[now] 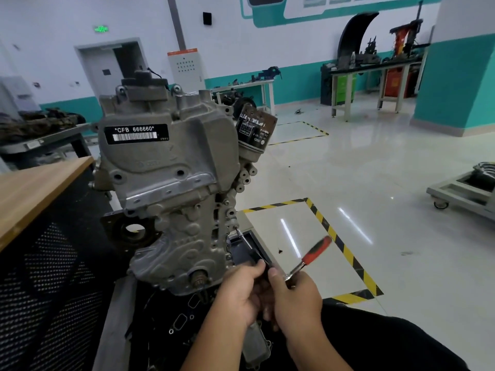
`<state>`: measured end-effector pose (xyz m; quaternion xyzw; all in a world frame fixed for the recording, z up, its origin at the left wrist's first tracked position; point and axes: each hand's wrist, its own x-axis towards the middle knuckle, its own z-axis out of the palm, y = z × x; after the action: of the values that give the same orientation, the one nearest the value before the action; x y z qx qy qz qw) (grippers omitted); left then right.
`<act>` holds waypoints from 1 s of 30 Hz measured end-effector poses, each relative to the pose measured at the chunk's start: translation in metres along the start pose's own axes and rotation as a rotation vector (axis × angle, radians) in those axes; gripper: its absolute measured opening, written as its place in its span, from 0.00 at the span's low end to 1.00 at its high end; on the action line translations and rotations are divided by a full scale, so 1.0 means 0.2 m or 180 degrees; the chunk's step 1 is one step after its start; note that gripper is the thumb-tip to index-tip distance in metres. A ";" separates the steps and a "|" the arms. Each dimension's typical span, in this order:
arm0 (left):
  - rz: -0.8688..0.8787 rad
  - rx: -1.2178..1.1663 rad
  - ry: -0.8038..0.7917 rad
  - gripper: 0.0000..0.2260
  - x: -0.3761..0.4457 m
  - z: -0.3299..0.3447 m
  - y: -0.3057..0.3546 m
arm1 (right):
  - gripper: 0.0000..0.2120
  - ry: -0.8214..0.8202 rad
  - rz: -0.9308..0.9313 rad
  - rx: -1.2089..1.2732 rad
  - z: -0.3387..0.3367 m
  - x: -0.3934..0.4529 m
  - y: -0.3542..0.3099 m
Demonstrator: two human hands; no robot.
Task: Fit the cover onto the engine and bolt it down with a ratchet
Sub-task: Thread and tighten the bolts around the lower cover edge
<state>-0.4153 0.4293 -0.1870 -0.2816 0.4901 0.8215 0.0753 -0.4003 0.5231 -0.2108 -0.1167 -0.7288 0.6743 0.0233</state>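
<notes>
Red-handled chrome ratchet (pixel 308 259) gripped in right hand (pixel 293 298) | left hand (pixel 241 290) fingers pinch black extension (pixel 254 254) | grey cast-aluminium engine (pixel 171 188) | risk: angled extension may slip off bolt

Automotive training workshop. Bare engine (pixel 171 183) on stand, steel workbenches (pixel 375 73) loaded with parts, electrical cabinet (pixel 186 68) on wall, hazard-striped floor tape (pixel 345 253), glossy floor, teal-banded walls, wheeled trolley (pixel 463 194).

The engine (pixel 171 188) stands between the wooden bench (pixel 34 194) at left and open floor (pixel 375 183) at right.
</notes>
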 end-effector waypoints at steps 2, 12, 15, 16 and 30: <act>0.0073 -0.0041 0.0051 0.07 0.00 0.01 0.01 | 0.10 0.0040 -0.0466 -0.0307 -0.01 -0.01 0.00; 0.0032 -0.0283 -0.0194 0.08 0.02 -0.01 -0.01 | 0.12 0.0070 -0.0438 -0.0410 -0.05 0.00 -0.04; 0.0049 -0.0259 -0.0163 0.10 0.04 -0.02 -0.01 | 0.13 0.0054 -0.0653 -0.0440 -0.02 -0.03 -0.04; 0.0064 -0.0263 -0.0176 0.12 0.04 -0.02 0.00 | 0.13 0.0027 -0.0482 -0.0170 -0.02 -0.02 -0.05; -0.0146 -0.0796 -0.0420 0.15 0.04 -0.02 0.00 | 0.11 -0.0016 -0.0508 -0.0289 0.00 -0.08 -0.08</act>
<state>-0.4211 0.4246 -0.1923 -0.2454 0.3713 0.8909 0.0904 -0.3864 0.5178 -0.1922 -0.0575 -0.7657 0.6368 0.0698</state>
